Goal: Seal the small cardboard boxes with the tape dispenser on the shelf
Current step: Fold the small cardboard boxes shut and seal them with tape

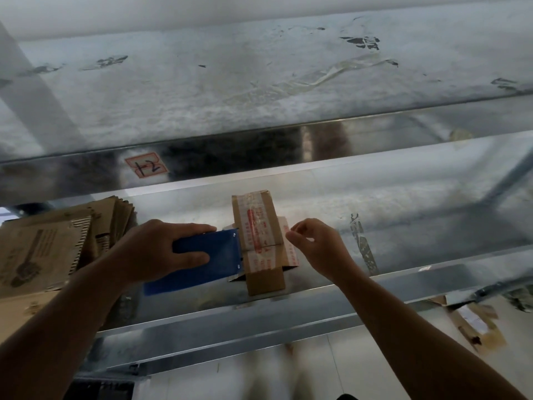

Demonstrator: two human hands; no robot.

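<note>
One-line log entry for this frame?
left hand: grips tape dispenser | right hand: pinches tape | small box: on shelf, partly taped

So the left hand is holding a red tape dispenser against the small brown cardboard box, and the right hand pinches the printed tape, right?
Not quite: the dispenser is blue, not red. The head view shows the left hand holding a blue tape dispenser against the small brown cardboard box, and the right hand pinches the printed tape.
</note>
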